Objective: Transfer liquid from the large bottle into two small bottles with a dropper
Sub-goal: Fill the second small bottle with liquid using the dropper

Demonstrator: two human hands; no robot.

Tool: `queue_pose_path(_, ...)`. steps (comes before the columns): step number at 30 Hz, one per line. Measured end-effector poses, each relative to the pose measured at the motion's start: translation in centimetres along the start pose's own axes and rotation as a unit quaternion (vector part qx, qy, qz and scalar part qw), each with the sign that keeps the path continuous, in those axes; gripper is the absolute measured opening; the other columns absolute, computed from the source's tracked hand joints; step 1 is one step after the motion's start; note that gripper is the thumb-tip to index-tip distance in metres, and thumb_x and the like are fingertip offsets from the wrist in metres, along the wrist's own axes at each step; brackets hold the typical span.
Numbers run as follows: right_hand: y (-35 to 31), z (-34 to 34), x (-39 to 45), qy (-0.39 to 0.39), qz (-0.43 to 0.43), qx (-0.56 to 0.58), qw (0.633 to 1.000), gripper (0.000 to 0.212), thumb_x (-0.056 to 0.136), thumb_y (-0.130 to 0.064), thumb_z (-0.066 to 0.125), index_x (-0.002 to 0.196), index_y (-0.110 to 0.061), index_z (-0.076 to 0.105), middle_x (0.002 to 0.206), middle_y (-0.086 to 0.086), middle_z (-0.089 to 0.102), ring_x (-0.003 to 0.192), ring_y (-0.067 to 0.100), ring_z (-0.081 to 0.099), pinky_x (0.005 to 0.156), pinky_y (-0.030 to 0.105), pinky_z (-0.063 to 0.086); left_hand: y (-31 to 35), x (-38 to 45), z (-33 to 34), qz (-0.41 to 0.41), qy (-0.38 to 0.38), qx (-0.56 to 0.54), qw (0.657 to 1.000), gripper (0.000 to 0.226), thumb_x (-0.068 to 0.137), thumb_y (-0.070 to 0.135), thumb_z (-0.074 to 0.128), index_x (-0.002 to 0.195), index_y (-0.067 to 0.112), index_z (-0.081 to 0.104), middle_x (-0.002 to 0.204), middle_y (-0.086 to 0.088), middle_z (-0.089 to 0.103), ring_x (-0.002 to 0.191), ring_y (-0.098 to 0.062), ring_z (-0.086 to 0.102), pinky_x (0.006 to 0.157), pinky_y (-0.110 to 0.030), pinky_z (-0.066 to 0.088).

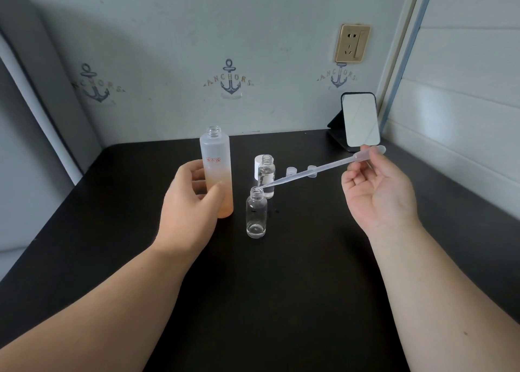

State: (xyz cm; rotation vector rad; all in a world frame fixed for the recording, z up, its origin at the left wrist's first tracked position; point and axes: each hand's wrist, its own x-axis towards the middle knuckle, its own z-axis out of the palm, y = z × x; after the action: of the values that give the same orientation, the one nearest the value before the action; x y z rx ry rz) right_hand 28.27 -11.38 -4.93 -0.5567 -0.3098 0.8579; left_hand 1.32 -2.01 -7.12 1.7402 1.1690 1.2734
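Nearest, the near small bottle [256, 217] stands mid-worktop [281, 301], almost empty, with the dropper [309, 172] tip at its mouth. The right hand [377, 191] pinches the dropper bulb; a slow squeeze, tip centred over the neck, should avoid spills. The left hand [188, 203] grips the uncapped large bottle [217, 174], steadying it. Just behind stands the far small bottle [266, 179], partly filled. Small caps [291, 171] and a mirror [360, 120] crowd the far right corner; the near edge offers open room.
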Motion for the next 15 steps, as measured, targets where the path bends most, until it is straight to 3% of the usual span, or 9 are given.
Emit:
queue_pose_path(4,0.0,0.1,0.0,-0.001,0.001,0.000,1.000,0.011,0.094,-0.010,0.067,0.090,-0.002,0.074,0.077,0.003,0.072,0.061,0.015,0.060,0.060,0.023,0.049,0.8,-0.4,-0.6,0.041,0.097,0.007,0.994,0.029,0.089,0.023,0.064,0.115,0.033,0.055,0.102,0.018,0.057,0.090,0.003,0.057,0.071,-0.019,0.044)
queue_pose_path(7,-0.1,0.1,0.0,-0.001,0.005,0.004,1.000,0.013,0.093,-0.009,0.068,0.087,-0.003,0.078,0.078,0.005,0.070,0.062,0.015,0.060,0.060,0.023,0.049,1.2,-1.1,-0.7,0.081,0.100,0.013,0.992,0.024,0.091,0.017,0.063,0.094,0.041,0.056,0.088,0.018,0.060,0.083,-0.001,0.058,0.063,-0.014,0.046)
queue_pose_path(10,-0.1,0.1,0.0,0.002,0.005,0.005,1.000,0.009,0.092,-0.009,0.069,0.093,-0.003,0.076,0.078,0.005,0.069,0.062,0.015,0.060,0.060,0.024,0.050,1.3,-1.8,-0.6,0.118,0.046,0.001,0.992,0.024,0.091,0.015,0.062,0.087,0.039,0.062,0.087,0.018,0.065,0.079,-0.010,0.063,0.063,-0.016,0.052)
queue_pose_path(15,-0.2,0.0,0.1,0.005,0.003,0.006,1.000,0.008,0.091,-0.008,0.070,0.096,-0.003,0.074,0.077,0.005,0.068,0.061,0.015,0.059,0.060,0.024,0.049,1.2,-2.1,-0.2,0.117,-0.094,0.016,0.989,0.015,0.091,0.024,0.064,0.102,0.031,0.071,0.091,0.019,0.073,0.075,-0.011,0.066,0.070,-0.026,0.054)
